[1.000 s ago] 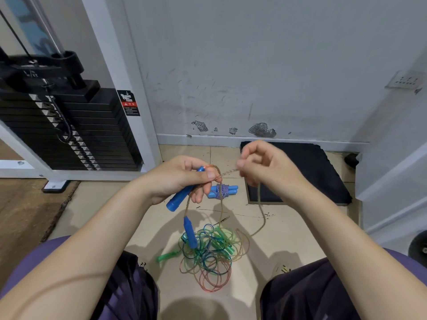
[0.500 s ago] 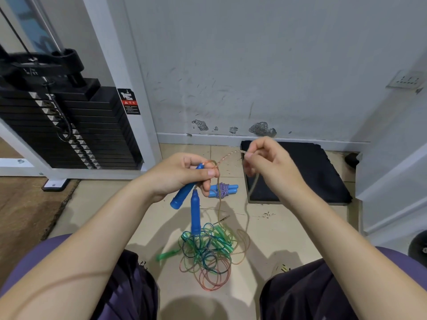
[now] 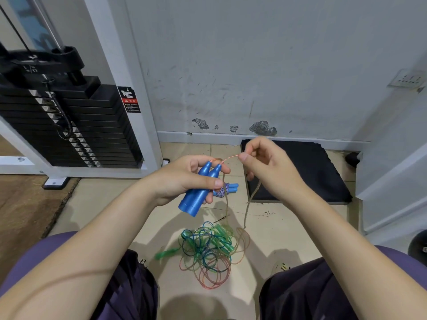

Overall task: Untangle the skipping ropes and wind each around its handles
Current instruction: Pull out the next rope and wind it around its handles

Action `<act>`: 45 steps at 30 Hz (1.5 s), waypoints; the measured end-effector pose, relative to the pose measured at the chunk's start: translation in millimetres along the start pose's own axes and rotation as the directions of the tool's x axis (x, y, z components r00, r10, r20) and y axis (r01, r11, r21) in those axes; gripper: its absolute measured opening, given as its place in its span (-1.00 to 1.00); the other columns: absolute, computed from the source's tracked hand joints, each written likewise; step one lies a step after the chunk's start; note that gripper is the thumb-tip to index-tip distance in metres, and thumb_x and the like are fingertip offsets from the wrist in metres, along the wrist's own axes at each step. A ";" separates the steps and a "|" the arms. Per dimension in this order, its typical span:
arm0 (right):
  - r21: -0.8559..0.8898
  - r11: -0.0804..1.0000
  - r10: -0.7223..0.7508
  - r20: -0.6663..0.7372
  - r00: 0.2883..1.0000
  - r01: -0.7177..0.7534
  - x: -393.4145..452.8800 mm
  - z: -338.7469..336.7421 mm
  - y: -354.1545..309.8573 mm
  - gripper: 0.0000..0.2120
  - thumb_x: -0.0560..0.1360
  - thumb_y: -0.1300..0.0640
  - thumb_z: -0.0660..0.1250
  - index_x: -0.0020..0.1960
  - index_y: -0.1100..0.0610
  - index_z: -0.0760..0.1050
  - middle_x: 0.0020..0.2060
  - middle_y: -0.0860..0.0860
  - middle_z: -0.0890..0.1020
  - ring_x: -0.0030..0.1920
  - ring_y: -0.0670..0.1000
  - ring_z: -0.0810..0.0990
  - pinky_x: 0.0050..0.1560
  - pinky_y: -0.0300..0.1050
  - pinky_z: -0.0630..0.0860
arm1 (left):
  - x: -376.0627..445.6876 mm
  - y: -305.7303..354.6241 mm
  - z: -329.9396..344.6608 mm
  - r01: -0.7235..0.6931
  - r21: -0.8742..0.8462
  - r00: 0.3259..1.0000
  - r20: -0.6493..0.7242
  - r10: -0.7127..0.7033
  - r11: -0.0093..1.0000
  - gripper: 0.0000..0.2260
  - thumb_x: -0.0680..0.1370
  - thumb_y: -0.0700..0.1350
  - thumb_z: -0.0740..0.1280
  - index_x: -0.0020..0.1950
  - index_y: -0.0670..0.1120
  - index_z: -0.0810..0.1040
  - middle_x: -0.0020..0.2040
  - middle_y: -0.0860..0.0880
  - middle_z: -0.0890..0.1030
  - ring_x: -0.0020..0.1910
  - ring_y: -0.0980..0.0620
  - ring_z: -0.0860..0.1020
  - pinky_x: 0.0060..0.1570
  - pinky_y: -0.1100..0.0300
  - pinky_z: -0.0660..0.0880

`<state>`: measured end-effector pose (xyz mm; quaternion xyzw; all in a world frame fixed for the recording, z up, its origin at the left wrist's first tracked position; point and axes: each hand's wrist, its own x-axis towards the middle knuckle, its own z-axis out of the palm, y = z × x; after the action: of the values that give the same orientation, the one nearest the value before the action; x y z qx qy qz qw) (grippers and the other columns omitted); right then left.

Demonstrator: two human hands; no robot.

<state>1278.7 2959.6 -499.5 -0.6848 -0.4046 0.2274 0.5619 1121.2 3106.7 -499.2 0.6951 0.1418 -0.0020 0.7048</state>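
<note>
Ropes: left hand (image 3: 184, 179) grips 2 blue handles (image 3: 198, 191) together; right hand (image 3: 265, 167) pinches their orange cord (image 3: 227, 158), which trails into the floor tangle (image 3: 208, 248). Winding now could drag snagged loops up.

Soft, even indoor light from overhead fills the frame, leaving the grey wall (image 3: 265, 65) bright without glare and dropping blurred shadows of the arms and head onto the tiled floor (image 3: 104, 204) around the tangle of ropes (image 3: 208, 252). Wide-angle distortion bends the white machine post (image 3: 122, 77), left of the tangle, and stretches the forearms and knees toward the lower corners. Focus is fair at centre, though a green handle (image 3: 166, 253) at the tangle's left edge is smeared and the black weight stack (image 3: 69, 125) far to the upper left sits in flat, dim tones.
</note>
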 end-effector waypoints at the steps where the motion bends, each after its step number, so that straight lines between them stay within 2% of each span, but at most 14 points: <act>1: 0.015 1.000 0.012 0.029 1.000 -0.012 -0.3 0.5 0.6 -0.89 0.50 0.16 0.40 -0.13 0.06 0.47 -0.25 0.04 0.53 -0.24 0.01 0.50 -0.17 -0.04 0.48 | -0.3 0.3 0.8 -0.005 0.003 1.000 0.004 0.005 1.000 -0.66 0.44 -0.25 0.45 0.21 -0.18 0.54 -0.29 0.00 0.61 -0.38 -0.05 0.55 -0.23 0.14 0.55; 4: 0.033 0.999 0.017 0.175 0.985 -0.023 -1.8 3.4 0.8 -0.83 0.45 0.08 0.43 0.00 0.07 0.51 -0.04 0.10 0.63 -0.05 -0.03 0.59 0.07 -0.03 0.55 | -1.4 1.0 4.1 -0.013 0.039 0.999 0.054 0.011 0.999 -0.76 0.52 -0.32 0.39 0.17 -0.18 0.54 -0.28 0.00 0.60 -0.39 -0.04 0.52 -0.23 0.13 0.52; 6: 0.034 0.998 0.039 0.266 0.963 -0.050 -4.0 5.7 1.1 -0.81 0.50 0.14 0.43 0.07 0.13 0.49 -0.05 0.15 0.64 -0.06 -0.02 0.61 0.11 0.02 0.54 | -2.5 2.0 6.5 -0.009 0.063 0.996 0.088 0.003 0.998 -0.79 0.53 -0.33 0.37 0.16 -0.20 0.53 -0.27 -0.01 0.59 -0.38 -0.02 0.52 -0.24 0.13 0.52; 9: -0.034 0.999 0.050 0.286 0.957 -0.042 -5.6 6.7 0.4 -0.88 0.51 0.20 0.42 0.01 0.17 0.52 -0.26 0.13 0.57 -0.21 0.04 0.52 -0.09 0.04 0.49 | -2.0 1.3 5.4 0.026 0.135 0.995 0.092 -0.038 0.991 -0.77 0.52 -0.33 0.40 0.16 -0.22 0.53 -0.26 0.01 0.61 -0.36 -0.01 0.55 -0.25 0.16 0.53; 15: -0.071 0.996 0.072 0.220 0.973 -0.057 -1.9 -2.2 -0.2 -0.95 0.53 0.21 0.39 -0.10 0.11 0.55 -0.33 0.08 0.46 -0.47 -0.14 0.33 -0.44 -0.30 0.30 | -3.5 0.7 -7.8 0.122 0.245 0.990 0.045 -0.137 0.962 -0.87 0.50 -0.23 0.45 0.02 -0.11 0.60 -0.22 -0.06 0.65 -0.34 -0.03 0.60 -0.30 0.20 0.54; 21: 0.037 0.996 0.076 0.199 0.977 -0.085 0.0 -8.3 2.4 -0.94 0.60 0.25 0.28 -0.06 0.17 0.47 -0.43 0.03 0.41 -0.51 0.01 0.38 -0.39 -0.12 0.41 | -3.4 0.8 -12.2 0.110 0.249 0.993 0.008 -0.116 0.962 -0.77 0.54 -0.12 0.39 0.10 -0.25 0.57 -0.20 -0.12 0.63 -0.34 -0.07 0.58 -0.39 0.19 0.50; 25: 0.081 0.983 0.146 0.214 0.966 -0.167 -0.3 -7.4 -0.1 -0.91 0.63 0.23 0.20 -0.05 0.15 0.42 -0.47 -0.03 0.30 -0.53 -0.06 0.21 -0.48 -0.20 0.26 | -3.9 -0.9 -10.9 0.081 0.262 0.994 0.044 -0.095 0.962 -0.94 0.58 -0.09 0.36 -0.08 -0.04 0.58 -0.21 -0.12 0.60 -0.40 -0.01 0.47 -0.49 0.25 0.29; 27: 0.093 0.975 0.175 0.231 0.957 -0.200 -0.6 -6.8 -1.6 -0.89 0.63 0.18 0.22 -0.07 0.12 0.43 -0.47 -0.04 0.28 -0.52 -0.07 0.16 -0.48 -0.22 0.16 | -3.0 -2.0 -10.2 0.081 0.257 0.994 0.047 -0.096 0.963 -0.85 0.58 -0.08 0.36 -0.19 0.05 0.59 -0.26 -0.08 0.57 -0.42 0.03 0.41 -0.48 0.27 0.23; 31: 0.085 0.978 0.167 0.230 0.959 -0.191 -1.2 -4.6 -1.1 -0.89 0.61 0.15 0.27 -0.08 0.16 0.47 -0.46 0.00 0.24 -0.49 -0.05 0.14 -0.46 -0.22 0.11 | -2.3 -1.2 -8.0 0.106 0.234 0.991 0.060 -0.123 0.966 -0.79 0.55 -0.02 0.37 -0.01 -0.17 0.60 -0.33 -0.02 0.51 -0.48 0.08 0.34 -0.51 0.29 0.18; 37: 0.122 0.972 0.168 0.224 0.960 -0.199 -0.5 -3.6 -1.2 -0.89 0.61 0.16 0.26 -0.07 0.17 0.46 -0.47 0.01 0.32 -0.50 -0.05 0.19 -0.46 -0.21 0.16 | -3.1 -0.8 -10.2 0.110 0.215 0.988 0.081 -0.130 0.970 -0.78 0.55 0.02 0.33 -0.06 -0.15 0.56 -0.35 -0.08 0.52 -0.55 0.08 0.32 -0.56 0.29 0.15; 39: 0.143 0.973 0.154 0.175 0.972 -0.180 2.2 -6.2 -0.7 -0.92 0.58 0.17 0.31 -0.05 0.18 0.47 -0.45 0.05 0.42 -0.50 -0.01 0.28 -0.46 -0.20 0.28 | -3.1 -0.5 -14.5 0.071 0.137 0.997 0.026 -0.075 0.988 -0.77 0.56 0.01 0.35 -0.06 -0.16 0.53 -0.40 -0.08 0.48 -0.60 0.09 0.27 -0.56 0.25 0.07; 41: 0.174 0.969 0.160 0.100 0.982 -0.176 5.6 -11.4 0.8 -0.93 0.56 0.22 0.34 -0.01 0.19 0.46 -0.42 0.08 0.48 -0.48 0.04 0.38 -0.41 -0.17 0.39 | -1.6 2.3 -19.8 -0.022 -0.028 0.991 -0.134 0.018 0.999 -0.78 0.57 0.00 0.32 -0.06 -0.16 0.52 -0.43 -0.05 0.44 -0.63 0.13 0.22 -0.54 0.22 0.01; 43: 0.171 0.970 0.173 0.015 0.985 -0.173 8.7 -16.4 4.5 -0.88 0.54 0.27 0.36 0.02 0.21 0.42 -0.40 0.10 0.51 -0.45 0.06 0.42 -0.37 -0.13 0.42 | 0.7 5.2 -25.7 -0.127 -0.179 0.938 -0.341 0.060 0.976 -0.78 0.61 0.00 0.26 -0.03 -0.16 0.50 -0.42 -0.02 0.41 -0.63 0.15 0.19 -0.56 0.26 0.01; 45: 0.095 0.981 0.174 -0.048 0.984 -0.169 10.5 -18.2 8.5 -0.89 0.54 0.29 0.35 0.00 0.22 0.43 -0.39 0.10 0.55 -0.46 0.04 0.41 -0.40 -0.13 0.39 | 2.9 6.1 -27.9 -0.161 -0.186 0.883 -0.467 0.057 0.969 -0.78 0.64 -0.01 0.23 0.01 -0.17 0.50 -0.41 -0.02 0.40 -0.62 0.14 0.18 -0.59 0.32 0.06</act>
<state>1301.1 2957.1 -501.3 -0.6969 -0.3175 0.2737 0.5818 1119.7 3134.9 -493.6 0.6008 0.2637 0.2172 0.7227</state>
